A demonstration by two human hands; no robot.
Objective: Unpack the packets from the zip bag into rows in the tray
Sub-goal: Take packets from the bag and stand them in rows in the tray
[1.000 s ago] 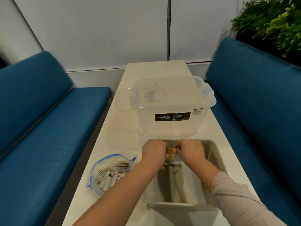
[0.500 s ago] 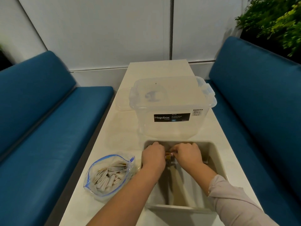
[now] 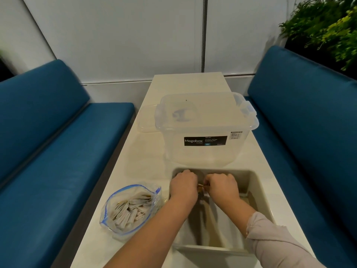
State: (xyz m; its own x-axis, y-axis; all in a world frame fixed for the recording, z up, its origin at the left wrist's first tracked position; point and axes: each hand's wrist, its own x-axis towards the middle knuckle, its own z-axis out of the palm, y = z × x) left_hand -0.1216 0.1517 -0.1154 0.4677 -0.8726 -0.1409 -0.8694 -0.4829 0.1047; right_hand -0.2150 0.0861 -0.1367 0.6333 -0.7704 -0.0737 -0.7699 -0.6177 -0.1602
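Both hands are pinching one packet (image 3: 201,187) low at the tray's (image 3: 257,192) far end.
The left hand (image 3: 184,185) and right hand (image 3: 222,187) are gripping its opposite ends; the zip bag (image 3: 129,208) is lying on the tabletop (image 3: 185,84), nearer the left hand.

On the clear storage box (image 3: 207,132) in front of you, a black label (image 3: 205,141) faces you on the near wall. You can read "Megabox" in white letters at its left end, with a smaller word beneath it that looks like "STORAGE". Lower on the same label a small blue patch reads "12L". The finer white lines to the right of the brand are too small to read. At the box's upper right corner, just under the rim, a white price sticker (image 3: 235,135) carries a barcode and some digits, which you cannot make out.
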